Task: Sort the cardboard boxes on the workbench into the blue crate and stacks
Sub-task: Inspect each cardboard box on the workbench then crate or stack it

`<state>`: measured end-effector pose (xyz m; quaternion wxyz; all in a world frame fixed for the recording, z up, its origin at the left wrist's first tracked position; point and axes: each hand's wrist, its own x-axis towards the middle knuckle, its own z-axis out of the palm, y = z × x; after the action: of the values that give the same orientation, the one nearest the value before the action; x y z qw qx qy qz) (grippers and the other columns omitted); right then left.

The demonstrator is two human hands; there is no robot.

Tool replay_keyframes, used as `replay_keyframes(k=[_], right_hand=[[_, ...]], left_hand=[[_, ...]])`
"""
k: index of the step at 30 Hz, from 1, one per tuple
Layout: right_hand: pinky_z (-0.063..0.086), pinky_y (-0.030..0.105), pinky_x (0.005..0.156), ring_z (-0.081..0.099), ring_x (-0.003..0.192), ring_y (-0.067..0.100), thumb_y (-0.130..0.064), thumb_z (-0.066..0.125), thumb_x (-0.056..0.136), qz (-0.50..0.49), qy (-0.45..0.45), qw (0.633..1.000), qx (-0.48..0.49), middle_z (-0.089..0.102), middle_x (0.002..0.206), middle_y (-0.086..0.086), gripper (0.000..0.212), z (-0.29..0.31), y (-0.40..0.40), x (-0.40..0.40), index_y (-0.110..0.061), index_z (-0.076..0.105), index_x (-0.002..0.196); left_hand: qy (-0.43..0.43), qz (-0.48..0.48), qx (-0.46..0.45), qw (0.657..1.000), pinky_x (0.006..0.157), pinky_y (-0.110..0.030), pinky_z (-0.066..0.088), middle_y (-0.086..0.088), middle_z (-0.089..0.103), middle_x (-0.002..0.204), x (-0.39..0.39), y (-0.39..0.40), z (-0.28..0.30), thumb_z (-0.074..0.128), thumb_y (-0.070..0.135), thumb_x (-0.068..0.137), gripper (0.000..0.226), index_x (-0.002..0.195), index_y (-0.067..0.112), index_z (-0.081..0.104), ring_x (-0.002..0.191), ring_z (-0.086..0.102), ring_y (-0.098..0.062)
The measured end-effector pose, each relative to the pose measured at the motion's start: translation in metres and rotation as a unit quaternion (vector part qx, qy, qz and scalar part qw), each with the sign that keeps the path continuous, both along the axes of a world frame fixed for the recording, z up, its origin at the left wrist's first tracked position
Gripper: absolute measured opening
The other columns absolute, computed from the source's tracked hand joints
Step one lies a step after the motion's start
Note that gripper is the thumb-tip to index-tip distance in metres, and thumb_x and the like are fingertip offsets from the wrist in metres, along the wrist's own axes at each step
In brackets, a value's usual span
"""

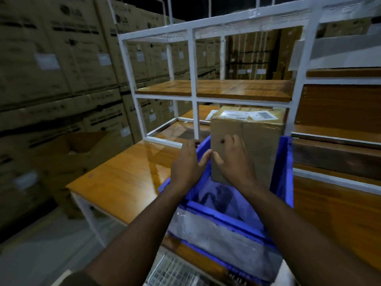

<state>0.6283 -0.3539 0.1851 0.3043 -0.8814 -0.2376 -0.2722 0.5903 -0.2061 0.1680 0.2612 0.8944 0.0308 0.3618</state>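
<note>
Far left: I see a wall of stacked cartons (51, 58), with an open-topped carton (82, 149) on the floor beside the bench (123, 178). A white shelf frame (193, 83) with a wooden shelf board stands on the bench, right behind the work area — it closes off the space above and beyond.

My left hand (188, 164) rests on the left wall of the blue crate (282, 168), fingers straight, grip apart and holding nothing. My right hand (233, 159) lies flat against the near face of the cardboard box (247, 145), fingers spread, not curled round it. The box stands upright inside the crate at its far end, labels on top. Crumpled plastic film (214, 230) fills the crate's near part.

Right: more wooden shelving (340, 100) close beside the crate.
</note>
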Motion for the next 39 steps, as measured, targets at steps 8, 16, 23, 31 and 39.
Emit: replay_keyframes(k=[8, 16, 23, 31, 39], right_hand=[[0.044, 0.044, 0.095, 0.051, 0.113, 0.033, -0.020, 0.068, 0.085, 0.152, 0.022, 0.988, 0.020, 0.056, 0.117, 0.014, 0.036, -0.021, 0.038, -0.076, -0.008, 0.059, 0.118], [0.043, 0.040, 0.095, 0.048, 0.121, 0.028, -0.025, 0.067, 0.090, 0.296, 0.056, 0.953, -0.025, 0.055, 0.127, 0.010, 0.043, -0.051, 0.110, -0.175, -0.010, 0.055, 0.128], [0.043, 0.040, 0.100, 0.045, 0.126, 0.028, -0.026, 0.067, 0.090, 0.395, 0.079, 0.909, -0.111, 0.053, 0.134, 0.010, 0.054, -0.079, 0.178, -0.254, -0.009, 0.049, 0.138], [0.038, 0.037, 0.105, 0.041, 0.134, 0.026, -0.031, 0.061, 0.095, 0.432, 0.128, 0.870, -0.199, 0.048, 0.142, 0.007, 0.055, -0.121, 0.268, -0.355, -0.014, 0.043, 0.143], [0.039, 0.034, 0.104, 0.042, 0.130, 0.022, -0.033, 0.063, 0.094, 0.456, 0.170, 0.843, -0.228, 0.051, 0.139, 0.006, 0.050, -0.161, 0.347, -0.435, -0.016, 0.047, 0.138]], left_hand=[[-0.002, 0.141, 0.013, 0.990, 0.072, -0.028, 0.046, 0.003, 0.060, 0.123, -0.120, 0.020, -0.023, 0.056, 0.051, 0.099, 0.041, 0.125, 0.021, 0.055, 0.110, 0.059, -0.012], [0.058, 0.274, 0.019, 0.960, 0.087, -0.033, 0.046, -0.005, 0.059, 0.124, -0.254, 0.069, -0.053, 0.057, 0.046, 0.100, 0.043, 0.128, 0.013, 0.058, 0.116, 0.053, -0.021], [0.115, 0.360, -0.012, 0.926, 0.092, -0.031, 0.041, -0.005, 0.058, 0.128, -0.361, 0.114, -0.086, 0.056, 0.045, 0.101, 0.044, 0.132, 0.014, 0.056, 0.121, 0.050, -0.021], [0.153, 0.421, -0.070, 0.891, 0.100, -0.035, 0.042, -0.003, 0.060, 0.131, -0.473, 0.188, -0.133, 0.056, 0.046, 0.100, 0.047, 0.133, 0.013, 0.058, 0.125, 0.051, -0.021], [0.178, 0.450, -0.111, 0.868, 0.097, -0.033, 0.043, -0.001, 0.061, 0.128, -0.555, 0.256, -0.170, 0.060, 0.043, 0.098, 0.041, 0.129, 0.016, 0.060, 0.121, 0.052, -0.019]])
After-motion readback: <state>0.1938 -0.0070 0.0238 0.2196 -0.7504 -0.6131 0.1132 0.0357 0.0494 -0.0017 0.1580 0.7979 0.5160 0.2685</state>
